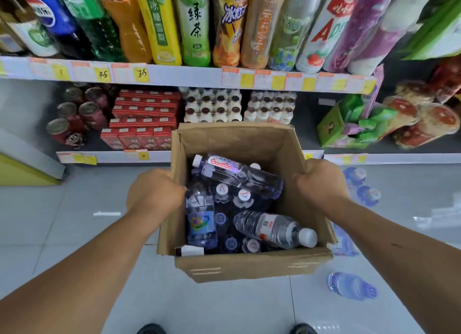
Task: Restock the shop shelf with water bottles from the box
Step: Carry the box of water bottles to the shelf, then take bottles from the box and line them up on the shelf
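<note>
An open cardboard box (239, 139) is held above the floor in front of the shop shelf (189, 77). Inside it lie several clear water bottles: one with a red label (237, 175) on top at the back, one with a white cap (274, 230) at the front right, one with a blue label (200, 216) at the left. Others stand upright beneath them. My left hand (154, 194) grips the box's left wall. My right hand (321, 184) grips the right wall.
The upper shelf carries big drink bottles (194, 26). The lower shelf (349, 157) has cans (74, 116), red cartons (144, 119) and small white bottles (214, 106). Water bottles (351, 286) lie on the tiled floor at the right. A yellow unit (22, 171) stands at the left.
</note>
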`<control>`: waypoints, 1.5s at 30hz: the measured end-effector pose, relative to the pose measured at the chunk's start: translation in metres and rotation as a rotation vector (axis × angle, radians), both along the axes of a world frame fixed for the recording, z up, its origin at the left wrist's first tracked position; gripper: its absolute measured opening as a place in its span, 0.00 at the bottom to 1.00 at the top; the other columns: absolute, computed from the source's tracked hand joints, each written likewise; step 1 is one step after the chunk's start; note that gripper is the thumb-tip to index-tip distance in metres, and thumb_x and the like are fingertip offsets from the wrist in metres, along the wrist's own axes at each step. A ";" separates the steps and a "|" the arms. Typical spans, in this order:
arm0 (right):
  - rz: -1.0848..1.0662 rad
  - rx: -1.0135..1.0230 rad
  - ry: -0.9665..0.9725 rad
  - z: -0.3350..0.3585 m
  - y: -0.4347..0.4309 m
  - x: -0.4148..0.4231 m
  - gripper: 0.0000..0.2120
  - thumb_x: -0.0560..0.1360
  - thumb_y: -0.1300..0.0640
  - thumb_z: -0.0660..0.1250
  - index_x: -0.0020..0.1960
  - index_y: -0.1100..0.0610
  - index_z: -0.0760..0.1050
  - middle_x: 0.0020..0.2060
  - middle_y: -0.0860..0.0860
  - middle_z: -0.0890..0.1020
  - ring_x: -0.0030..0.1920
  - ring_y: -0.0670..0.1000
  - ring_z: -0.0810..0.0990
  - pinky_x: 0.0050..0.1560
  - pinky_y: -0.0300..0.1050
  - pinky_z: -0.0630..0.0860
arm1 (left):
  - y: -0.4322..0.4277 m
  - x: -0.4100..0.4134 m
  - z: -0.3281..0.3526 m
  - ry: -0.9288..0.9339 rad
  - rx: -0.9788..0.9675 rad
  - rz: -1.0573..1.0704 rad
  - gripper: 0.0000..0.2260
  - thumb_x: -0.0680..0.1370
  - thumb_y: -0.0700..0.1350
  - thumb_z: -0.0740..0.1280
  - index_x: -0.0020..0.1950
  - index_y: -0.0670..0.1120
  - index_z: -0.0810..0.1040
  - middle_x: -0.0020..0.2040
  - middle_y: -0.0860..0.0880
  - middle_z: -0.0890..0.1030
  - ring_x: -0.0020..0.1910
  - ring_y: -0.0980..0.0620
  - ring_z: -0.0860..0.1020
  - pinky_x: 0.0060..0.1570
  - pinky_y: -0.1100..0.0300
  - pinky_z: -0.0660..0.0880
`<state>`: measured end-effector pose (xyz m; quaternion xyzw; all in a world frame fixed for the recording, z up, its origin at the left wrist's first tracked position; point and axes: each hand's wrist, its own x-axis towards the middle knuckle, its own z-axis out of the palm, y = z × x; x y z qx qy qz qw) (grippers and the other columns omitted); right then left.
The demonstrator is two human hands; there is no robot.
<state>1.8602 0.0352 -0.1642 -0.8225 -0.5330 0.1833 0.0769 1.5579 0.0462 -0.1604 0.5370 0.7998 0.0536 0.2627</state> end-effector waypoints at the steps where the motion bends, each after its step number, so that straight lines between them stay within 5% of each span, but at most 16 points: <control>1: -0.007 0.006 0.006 0.000 0.000 -0.001 0.06 0.72 0.55 0.66 0.44 0.57 0.77 0.41 0.59 0.80 0.44 0.62 0.79 0.40 0.46 0.71 | 0.000 0.000 0.000 -0.006 0.002 0.004 0.14 0.72 0.48 0.74 0.33 0.45 0.73 0.34 0.47 0.77 0.36 0.46 0.76 0.30 0.59 0.63; 9: -0.037 -0.064 0.005 0.003 -0.008 -0.008 0.07 0.73 0.51 0.64 0.46 0.55 0.74 0.41 0.57 0.80 0.43 0.61 0.77 0.41 0.48 0.74 | -0.016 -0.003 0.002 0.032 0.023 0.031 0.13 0.74 0.50 0.69 0.34 0.44 0.73 0.34 0.47 0.78 0.35 0.45 0.77 0.32 0.60 0.68; 13: -0.036 -0.053 0.004 0.008 -0.013 -0.010 0.11 0.75 0.49 0.64 0.48 0.58 0.70 0.47 0.60 0.79 0.45 0.62 0.76 0.42 0.51 0.73 | -0.020 -0.002 0.006 0.043 0.010 -0.021 0.12 0.78 0.56 0.64 0.51 0.48 0.76 0.47 0.45 0.81 0.46 0.41 0.78 0.43 0.53 0.75; 16: -0.016 0.016 0.048 0.022 -0.017 -0.018 0.21 0.76 0.47 0.66 0.64 0.56 0.68 0.63 0.58 0.72 0.62 0.63 0.71 0.54 0.57 0.72 | -0.023 0.003 0.025 -0.046 0.064 0.027 0.22 0.79 0.56 0.64 0.71 0.50 0.68 0.62 0.44 0.79 0.59 0.39 0.77 0.50 0.50 0.73; 19: 0.065 0.176 0.042 0.045 -0.025 -0.026 0.19 0.76 0.50 0.67 0.63 0.57 0.71 0.64 0.55 0.71 0.64 0.59 0.68 0.58 0.55 0.70 | -0.028 0.008 0.050 -0.117 0.141 0.061 0.28 0.80 0.53 0.65 0.77 0.52 0.62 0.72 0.45 0.72 0.68 0.41 0.72 0.60 0.48 0.72; 21: 0.123 0.165 0.069 0.057 -0.031 -0.029 0.15 0.77 0.52 0.67 0.61 0.57 0.73 0.62 0.55 0.73 0.61 0.59 0.72 0.57 0.52 0.70 | -0.031 0.008 0.064 -0.139 0.151 0.081 0.28 0.80 0.53 0.65 0.78 0.51 0.61 0.74 0.45 0.70 0.70 0.42 0.71 0.62 0.47 0.70; 28: 0.305 -0.350 0.087 0.065 -0.062 -0.035 0.18 0.76 0.52 0.67 0.64 0.54 0.72 0.56 0.56 0.78 0.55 0.60 0.78 0.50 0.47 0.73 | -0.038 0.012 0.085 -0.206 0.144 0.108 0.26 0.81 0.54 0.62 0.77 0.51 0.62 0.73 0.46 0.71 0.66 0.43 0.74 0.63 0.46 0.71; 34: 0.469 -0.601 -0.220 0.040 -0.076 -0.061 0.21 0.74 0.52 0.65 0.65 0.54 0.68 0.57 0.58 0.78 0.56 0.61 0.79 0.54 0.52 0.77 | -0.039 0.016 0.076 -0.326 0.218 0.074 0.24 0.82 0.51 0.61 0.78 0.51 0.63 0.74 0.50 0.71 0.68 0.47 0.73 0.68 0.49 0.69; 40: 0.486 -0.642 -0.325 0.026 -0.070 -0.069 0.25 0.73 0.53 0.67 0.68 0.51 0.64 0.59 0.55 0.76 0.60 0.58 0.75 0.58 0.52 0.74 | -0.036 0.025 0.080 -0.495 0.244 0.127 0.23 0.84 0.51 0.58 0.79 0.51 0.63 0.75 0.52 0.71 0.71 0.56 0.69 0.64 0.69 0.60; 45: 0.540 -0.701 -0.388 0.021 -0.067 -0.072 0.28 0.75 0.54 0.67 0.72 0.53 0.62 0.62 0.57 0.76 0.62 0.59 0.75 0.56 0.52 0.72 | -0.031 0.033 0.076 -0.508 0.217 0.116 0.22 0.84 0.53 0.56 0.78 0.50 0.65 0.77 0.52 0.68 0.72 0.55 0.67 0.61 0.70 0.58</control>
